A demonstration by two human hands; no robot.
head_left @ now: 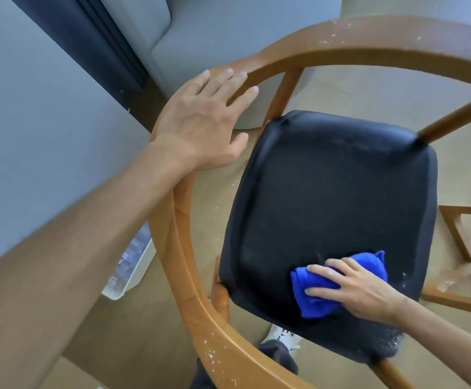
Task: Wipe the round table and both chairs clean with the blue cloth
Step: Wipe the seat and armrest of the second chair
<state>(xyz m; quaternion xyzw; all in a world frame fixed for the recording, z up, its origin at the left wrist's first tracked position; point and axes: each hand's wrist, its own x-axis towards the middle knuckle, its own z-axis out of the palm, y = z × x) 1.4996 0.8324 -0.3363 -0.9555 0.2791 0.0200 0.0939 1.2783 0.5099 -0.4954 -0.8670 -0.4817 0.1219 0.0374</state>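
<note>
I look down on a wooden chair with a curved backrest rail point(363, 49) and a black padded seat point(332, 209). My left hand point(200, 119) rests flat on the rail at the left, fingers straight. My right hand point(352, 287) presses the bunched blue cloth point(313, 293) onto the seat's near right part, fingers spread over it. White crumbs speckle the rail at the top and at the bottom, and the seat's near right corner. The round table is not in view.
A grey sofa point(228, 29) stands behind the chair, with a dark curtain point(88, 32) to its left. A wooden frame point(458, 237) lies on the floor at the right. A white box point(133, 265) sits under the rail at the left. My shoe point(283, 336) shows below the seat.
</note>
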